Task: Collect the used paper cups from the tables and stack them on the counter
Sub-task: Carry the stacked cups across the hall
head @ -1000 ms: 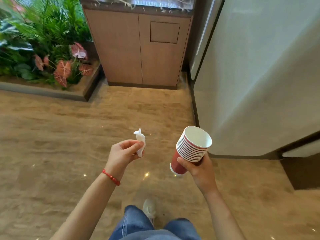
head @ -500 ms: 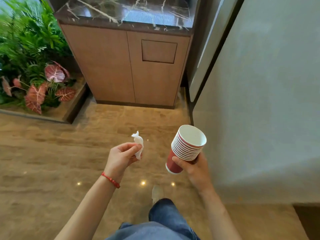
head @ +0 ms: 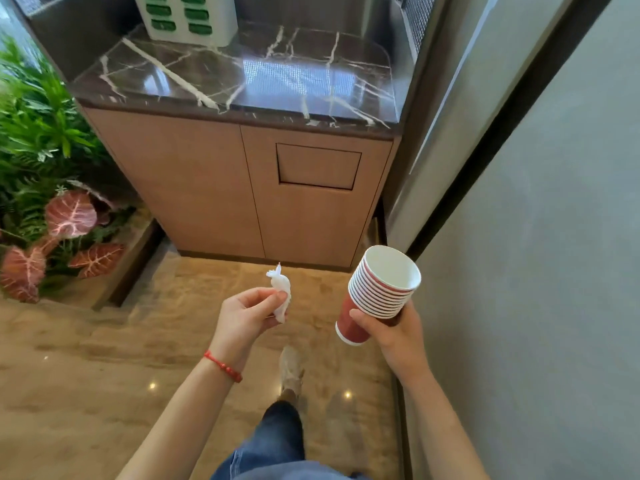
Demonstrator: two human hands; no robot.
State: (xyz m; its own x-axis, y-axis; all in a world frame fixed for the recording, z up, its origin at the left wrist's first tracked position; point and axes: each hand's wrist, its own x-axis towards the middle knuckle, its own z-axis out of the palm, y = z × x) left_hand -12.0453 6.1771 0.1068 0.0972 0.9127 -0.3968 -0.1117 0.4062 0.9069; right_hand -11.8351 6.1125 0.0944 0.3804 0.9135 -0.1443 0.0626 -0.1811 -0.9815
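Note:
My right hand (head: 396, 336) grips a tilted stack of several red paper cups (head: 377, 292), white inside, with the open mouth facing up and to the right. My left hand (head: 242, 318) pinches a crumpled white tissue (head: 281, 294) between thumb and fingers. Straight ahead stands the counter (head: 242, 81), a dark marble top with white veins on a light wooden cabinet (head: 180, 181). Both hands hover over the floor a short way in front of the cabinet.
A white box with green slots (head: 187, 17) sits at the back of the counter. A flap panel (head: 318, 166) is set in the right cabinet door. Plants (head: 45, 188) in a raised bed fill the left. A grey wall (head: 540, 237) runs close on the right.
The cabinet and counter have come closer and the marble top now shows fully, as I walked forward. Both hands keep their holds and their spacing.

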